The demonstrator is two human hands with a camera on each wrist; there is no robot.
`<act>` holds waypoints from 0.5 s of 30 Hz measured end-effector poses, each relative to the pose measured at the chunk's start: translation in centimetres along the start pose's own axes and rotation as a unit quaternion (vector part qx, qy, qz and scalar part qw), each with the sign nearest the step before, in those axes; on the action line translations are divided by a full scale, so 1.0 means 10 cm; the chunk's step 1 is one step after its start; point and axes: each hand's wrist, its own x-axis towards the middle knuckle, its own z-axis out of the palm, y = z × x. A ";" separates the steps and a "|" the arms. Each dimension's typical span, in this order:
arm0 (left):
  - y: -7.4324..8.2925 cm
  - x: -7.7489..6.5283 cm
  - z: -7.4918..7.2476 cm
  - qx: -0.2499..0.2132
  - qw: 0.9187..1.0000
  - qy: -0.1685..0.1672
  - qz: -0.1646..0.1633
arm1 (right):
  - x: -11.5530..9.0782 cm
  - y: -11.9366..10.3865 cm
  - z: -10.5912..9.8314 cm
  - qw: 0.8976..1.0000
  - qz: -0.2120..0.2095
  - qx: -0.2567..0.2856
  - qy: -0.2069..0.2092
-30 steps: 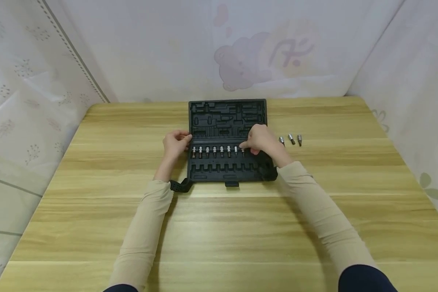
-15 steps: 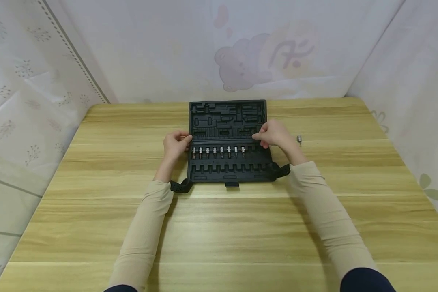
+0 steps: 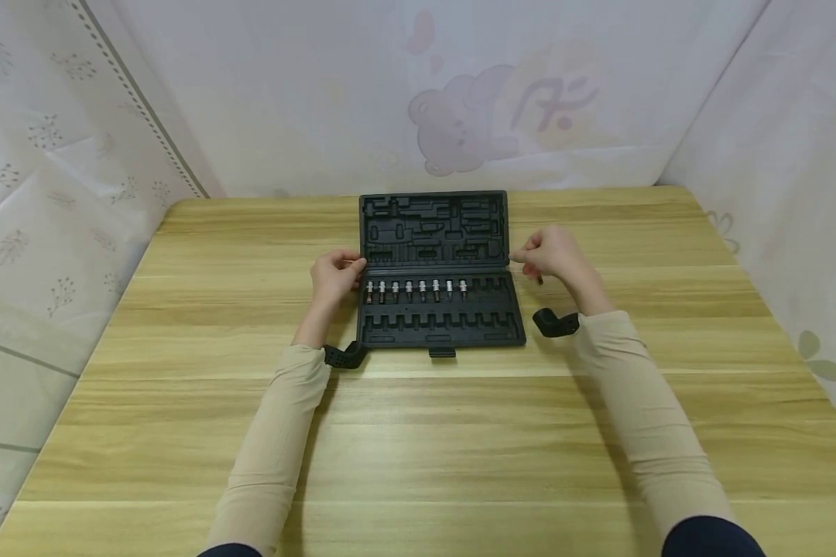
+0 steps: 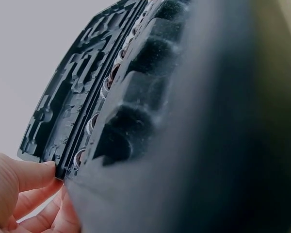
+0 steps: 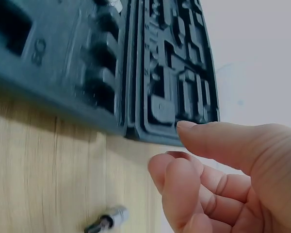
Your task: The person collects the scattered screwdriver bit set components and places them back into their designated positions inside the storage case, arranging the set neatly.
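A black plastic socket case (image 3: 442, 340) lies spread open on the table. Several silver bit sockets (image 3: 423, 291) stand in a row in its near half, from the left side toward the right. At the hinge end of the case's left edge, my left hand (image 3: 332, 275) pinches the rim, thumb on top; the left wrist view shows the thumb (image 4: 34, 174) there. My right hand (image 3: 552, 251) hovers just past the right edge with nothing held, its fingers (image 5: 179, 184) loosely bent. Below it a loose bit socket (image 5: 108, 219) lies on the table, mostly hidden in the head view.
Slots (image 3: 491, 286) at the right end of the row hold no sockets. The moulded lid (image 3: 432, 224) leans back toward the patterned curtain (image 3: 306, 116). A black wrist-camera mount (image 3: 556, 323) juts from the right wrist. Wooden tabletop (image 3: 446, 449) surrounds the case.
My right hand has moved right, from the socket row to beyond the case's right edge, now covering loose sockets seen earlier. My left hand stays on the left rim.
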 end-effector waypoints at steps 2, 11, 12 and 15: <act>0.00 0.00 0.00 0.001 1.000 0.000 0.000 | -0.01 0.04 -0.02 1.000 0.006 0.006 0.000; 0.00 0.00 0.00 0.000 1.000 0.002 0.001 | -0.07 0.22 -0.16 1.000 0.001 0.026 0.017; 0.00 0.00 0.00 0.000 1.000 0.003 0.002 | -0.08 0.24 -0.17 0.999 0.001 0.028 0.021; 0.00 0.00 0.00 0.002 1.000 0.003 0.002 | -0.09 0.30 -0.22 0.999 0.002 0.033 0.030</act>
